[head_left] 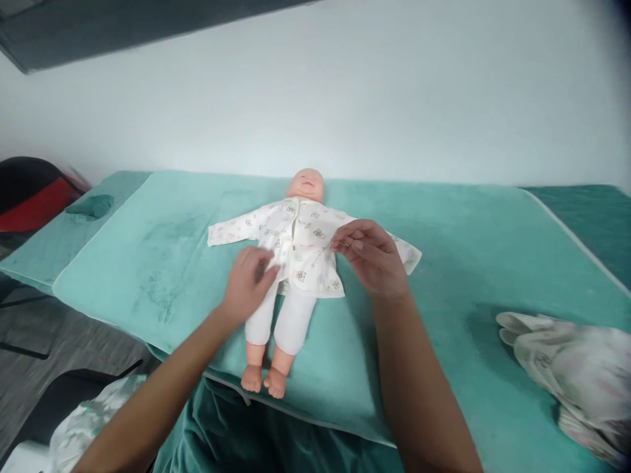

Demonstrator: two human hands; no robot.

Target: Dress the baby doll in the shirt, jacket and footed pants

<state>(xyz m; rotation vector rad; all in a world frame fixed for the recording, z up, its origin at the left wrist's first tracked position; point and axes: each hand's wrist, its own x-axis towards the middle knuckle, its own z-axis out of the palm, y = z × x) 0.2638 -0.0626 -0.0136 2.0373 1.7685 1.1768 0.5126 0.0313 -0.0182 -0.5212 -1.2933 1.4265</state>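
A doll [306, 186] lies on its back across the green padded bed [172, 263], its head toward the far edge by the white wall [419, 98], its feet at the near edge. It wears white trousers [296, 318] and a printed white shirt [311, 246], sleeves spread toward both ends. My left hand [249, 279], slightly blurred, is at the shirt's lower front; my right hand [374, 256], fingertips drawn together, is by its other side. I can't tell what they grip. A cloth bundle [582, 368] lies toward the right end.
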